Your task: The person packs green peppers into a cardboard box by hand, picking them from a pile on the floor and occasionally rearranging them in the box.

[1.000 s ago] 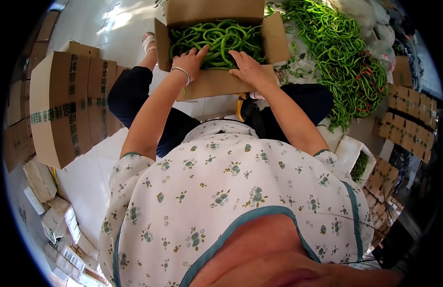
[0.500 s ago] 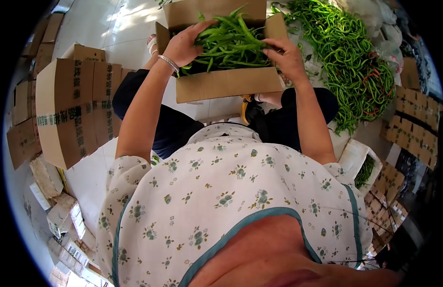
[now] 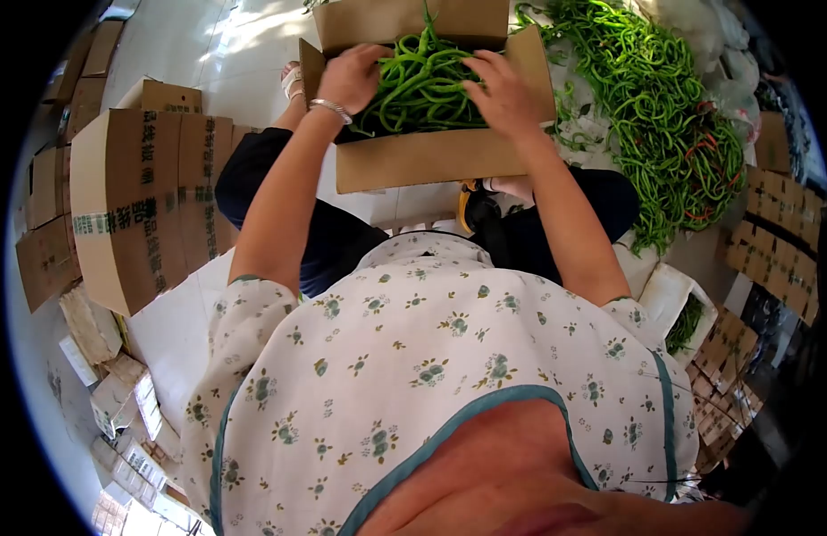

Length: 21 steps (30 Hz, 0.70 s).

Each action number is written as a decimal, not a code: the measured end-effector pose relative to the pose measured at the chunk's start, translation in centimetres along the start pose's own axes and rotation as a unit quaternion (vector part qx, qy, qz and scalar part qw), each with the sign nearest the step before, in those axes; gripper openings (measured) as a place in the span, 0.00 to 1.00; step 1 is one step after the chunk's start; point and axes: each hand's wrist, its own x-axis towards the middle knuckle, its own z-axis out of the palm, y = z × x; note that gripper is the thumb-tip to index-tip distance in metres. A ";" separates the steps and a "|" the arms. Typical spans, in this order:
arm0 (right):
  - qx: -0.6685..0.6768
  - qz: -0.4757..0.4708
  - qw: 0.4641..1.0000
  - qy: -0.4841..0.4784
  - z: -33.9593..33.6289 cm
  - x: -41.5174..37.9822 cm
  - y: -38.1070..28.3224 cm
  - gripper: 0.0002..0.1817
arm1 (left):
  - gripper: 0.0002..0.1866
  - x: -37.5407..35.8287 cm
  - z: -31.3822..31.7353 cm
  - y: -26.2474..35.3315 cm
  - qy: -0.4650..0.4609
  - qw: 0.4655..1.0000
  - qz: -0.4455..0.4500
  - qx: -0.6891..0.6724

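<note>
An open cardboard box [image 3: 431, 163] stands in front of me with its flaps folded out. Long green peppers [image 3: 422, 85] fill it in a heap, one sticking up near the far flap. My left hand [image 3: 349, 79], with a braided bracelet at the wrist, rests at the left side of the heap, fingers spread over the peppers. My right hand [image 3: 504, 94] is at the right side of the heap, slightly blurred, its fingers apart and pointing inward at the peppers. Neither hand has a pepper visibly gripped.
A large pile of green peppers [image 3: 663, 125] with a few red ones lies on the floor to the right. Cardboard boxes [image 3: 136, 205] stand at the left. A white foam box [image 3: 668, 299] with green peppers is at the lower right, near more printed cartons [image 3: 775, 241].
Both hands have moved inward over the box, the right one more clearly, and its fingers have come off the peppers they were touching. The peppers in the box lie differently.
</note>
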 end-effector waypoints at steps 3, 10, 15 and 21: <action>-0.074 -0.076 0.993 -0.042 5.1 1.6 0.7 0.26 | 0.28 0.4 5.0 -1.0 -0.016 0.997 0.022 0.069; -0.089 0.097 0.964 -0.233 1.5 -1.6 2.7 0.35 | 0.21 -3.7 1.9 -2.4 -0.224 0.957 -0.067 0.171; -0.043 0.163 0.968 -0.185 0.1 -3.2 4.2 0.30 | 0.19 -4.0 0.8 -2.5 -0.171 0.962 -0.151 0.152; -0.043 0.065 0.996 -0.033 -1.6 0.0 0.8 0.21 | 0.15 -1.0 0.4 -0.1 0.021 0.991 -0.046 0.126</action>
